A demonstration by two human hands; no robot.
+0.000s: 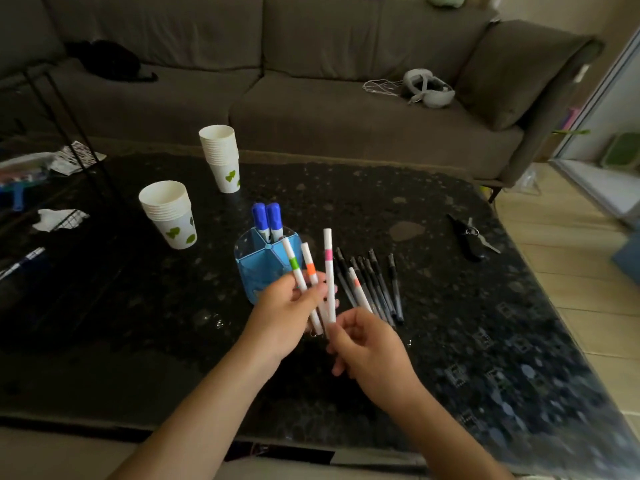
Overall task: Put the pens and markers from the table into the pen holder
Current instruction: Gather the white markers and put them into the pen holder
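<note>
Now, hands: both are raised over the near middle of the counter (pixel 519 341), close together, forearms coming in from 6 o'clock.
Left hand (pixel 284 313): fingers curled shut around two white markers, palm turned toward 3 o'clock, thumb across the barrels.
Green marker (pixel 300 276): long axis runs from 5 to 11 o'clock, top end leaning over the holder's rim.
Orange marker (pixel 312 271): just beside the green one, nearly parallel, same tilt.
Right hand (pixel 370 348): fingers pinched on the bottom end of the pink marker; knuckles toward 12 o'clock, wrist bent inward toward the left hand.
Pink marker (pixel 329 268): close to upright, top at 12 o'clock, lower end in the right fingertips, touching or just beside the left hand's fingers; which, I cannot tell.
Fourth marker (pixel 360 291): white with a pale orange band, lying on the black pens, pointing to 11 o'clock.
Black pens (pixel 381 285): a fanned row lying flat on the counter at 3 o'clock of the holder, tips toward 11 to 12 o'clock.
Holder (pixel 258 263): blue, clear, divided, standing upright just beyond the left hand.
Blue markers (pixel 266 220): two, upright in the holder's far compartment, caps up.
Cups (pixel 169 213): two stacks at 10 and 11 o'clock of the holder.
Keys (pixel 467 237): at 3 o'clock, well apart from the pens.
</note>
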